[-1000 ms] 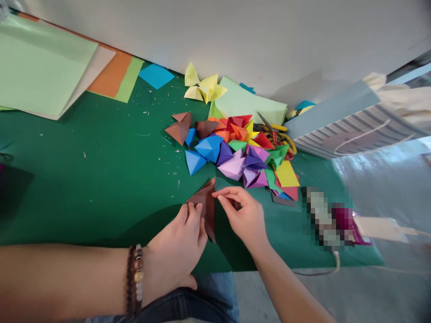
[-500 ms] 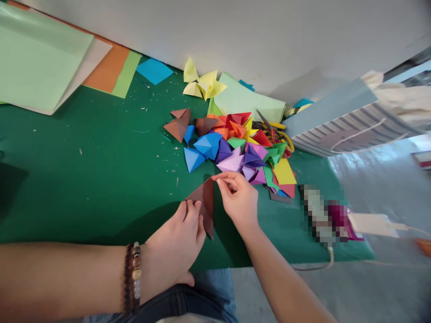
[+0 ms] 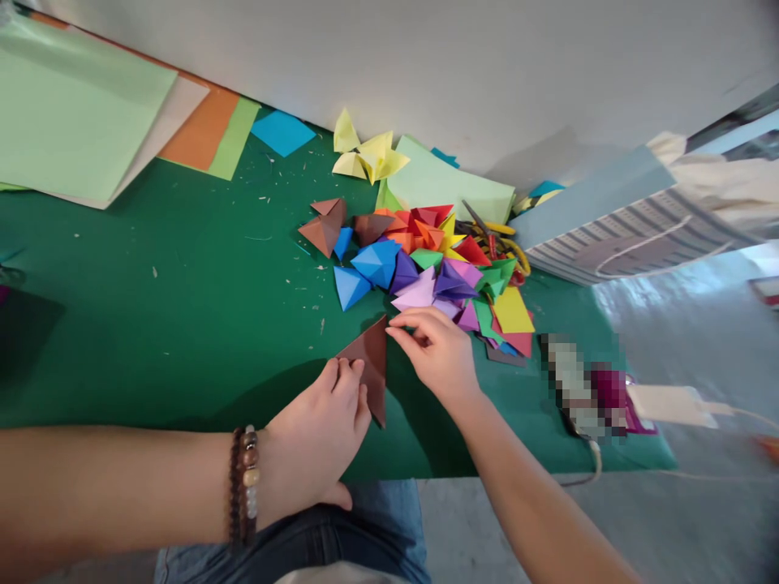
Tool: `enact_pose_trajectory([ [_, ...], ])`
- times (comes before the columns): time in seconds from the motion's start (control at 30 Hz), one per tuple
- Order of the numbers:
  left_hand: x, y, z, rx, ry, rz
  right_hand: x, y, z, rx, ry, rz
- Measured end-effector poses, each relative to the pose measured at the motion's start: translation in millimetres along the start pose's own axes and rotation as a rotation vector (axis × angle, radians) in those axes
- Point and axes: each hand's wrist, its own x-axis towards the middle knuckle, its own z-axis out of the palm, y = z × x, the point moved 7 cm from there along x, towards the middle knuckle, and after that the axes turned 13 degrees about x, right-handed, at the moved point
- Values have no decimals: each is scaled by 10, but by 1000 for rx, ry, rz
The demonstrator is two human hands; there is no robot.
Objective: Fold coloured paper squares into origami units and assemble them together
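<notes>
On the green table near its front edge lies a folded brown paper triangle [image 3: 376, 365], one point facing away from me. My left hand [image 3: 325, 414], with beaded bracelets at the wrist, presses its bunched fingers on the triangle's left side and covers part of it. Just right of the far point is my right hand [image 3: 435, 349], thumb and index fingertip drawn together in a pinch; the paper's tip shows beside them, apart from the fingers. Beyond the hands sits a pile of folded paper pieces, with blue [image 3: 374, 264], purple [image 3: 459, 280] and brown [image 3: 325, 227] ones.
Yellow folded pieces [image 3: 371, 156] and large paper sheets [image 3: 79, 105] lie along the wall. Yellow-handled scissors [image 3: 492, 231] rest behind the pile, near a striped paper bag [image 3: 639, 219]. A blurred-out device [image 3: 572, 385] with a cable lies at right.
My right hand has moved slightly right, and its fingertips have come off the triangle's far point. My left hand still presses the paper. The camera view has shifted a little.
</notes>
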Motion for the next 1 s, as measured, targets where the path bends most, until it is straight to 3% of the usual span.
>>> enact_pose_trajectory([
  [0.23,11,-9,-16,-20,-21,-4,28,-31,55,1,-193,-173],
  [1.0,29,-3,1,15,-46,12,-275,-277,96,-1,-384,-405],
])
